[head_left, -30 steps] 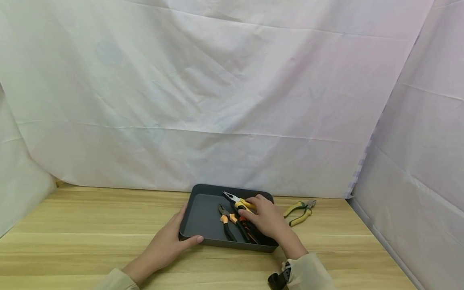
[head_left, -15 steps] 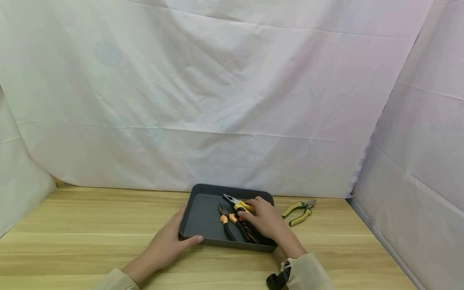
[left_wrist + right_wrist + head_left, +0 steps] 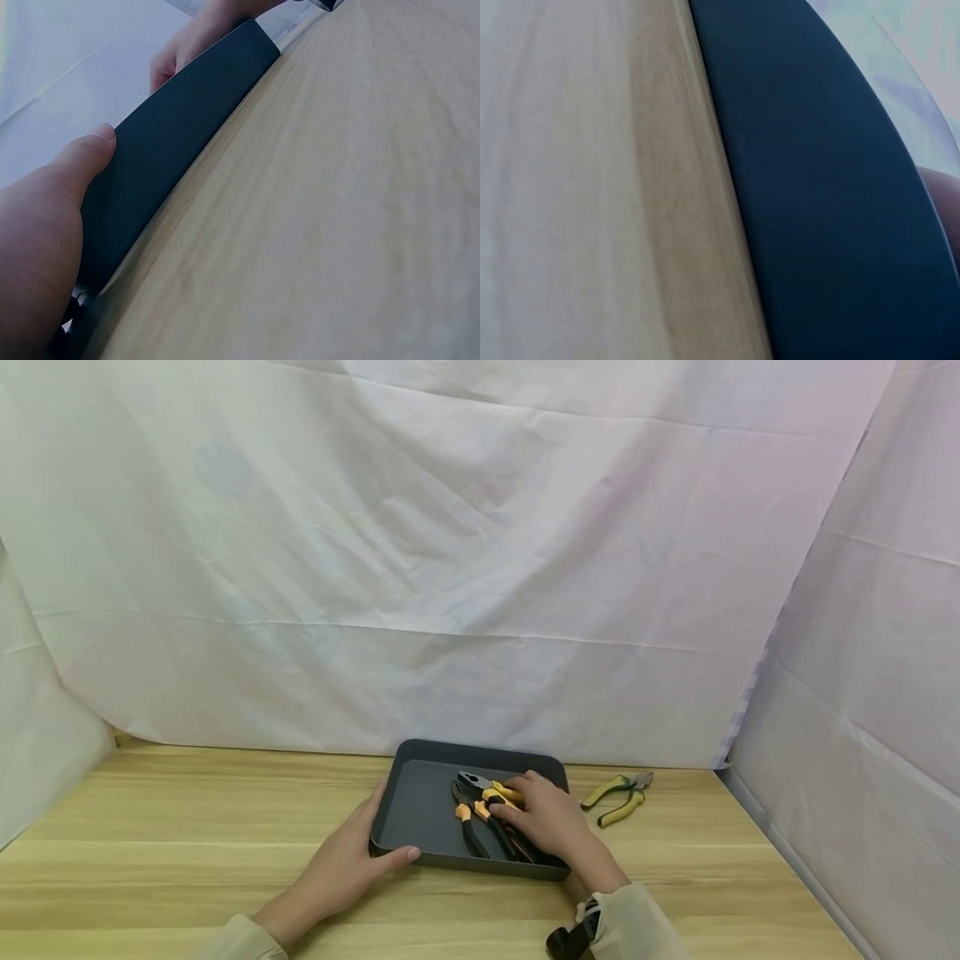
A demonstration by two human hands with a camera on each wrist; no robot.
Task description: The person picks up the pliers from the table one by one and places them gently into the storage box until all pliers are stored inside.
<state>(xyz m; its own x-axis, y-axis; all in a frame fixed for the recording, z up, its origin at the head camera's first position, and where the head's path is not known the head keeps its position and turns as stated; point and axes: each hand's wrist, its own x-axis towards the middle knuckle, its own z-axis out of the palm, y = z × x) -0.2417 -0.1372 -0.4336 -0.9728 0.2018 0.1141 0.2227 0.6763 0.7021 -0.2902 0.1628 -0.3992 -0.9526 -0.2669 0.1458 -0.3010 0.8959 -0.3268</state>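
Observation:
A dark grey tray (image 3: pixel 423 814) lies on the table in the head view. My left hand (image 3: pixel 345 860) holds its near left corner, thumb against the front wall and fingers along the left side; the left wrist view shows the thumb (image 3: pixel 94 150) on that wall. Inside the tray, my right hand (image 3: pixel 551 814) grips yellow-and-black pliers (image 3: pixel 492 794) whose steel head points to the far left. Beside them lie pliers with orange-and-black handles (image 3: pixel 465 816). Another dark handle with orange marks is partly hidden under my right hand. The tray wall (image 3: pixel 810 180) fills much of the right wrist view.
Green-and-yellow pliers (image 3: pixel 621 797) lie spread on the wooden table (image 3: pixel 225 827), right of the tray. A white cloth (image 3: pixel 450 568) hangs behind the table, close to the tray's back edge. Another white cloth (image 3: pixel 870 693) borders the right side.
My right hand has shifted slightly toward me and left, and the yellow-and-black pliers have moved and turned with it, their head now lower and nearer the orange-handled pliers. My left hand stays put.

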